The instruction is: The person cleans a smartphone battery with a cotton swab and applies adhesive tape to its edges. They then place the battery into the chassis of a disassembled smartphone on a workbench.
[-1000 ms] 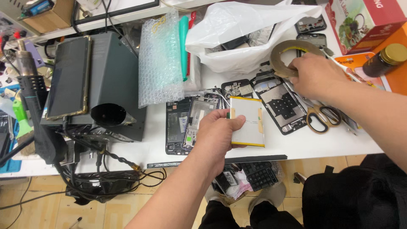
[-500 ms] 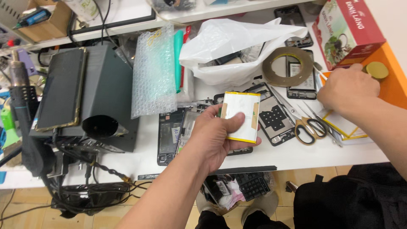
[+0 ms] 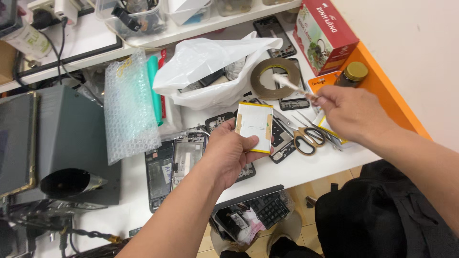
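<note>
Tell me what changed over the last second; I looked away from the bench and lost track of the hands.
The right hand left the tape roll, dipped to the tools by the scissors, and now lifts a thin white-tipped tool pinched in its fingers. The left hand kept holding the flat white, yellow-edged battery above the opened phones. The roll, the scissors and the plastic bag stayed put.

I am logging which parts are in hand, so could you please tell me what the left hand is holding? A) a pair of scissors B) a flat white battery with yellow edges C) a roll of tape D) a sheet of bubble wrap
B: the left hand grips the flat white battery with yellow edges above the table, its fingers at the lower edge.
</note>
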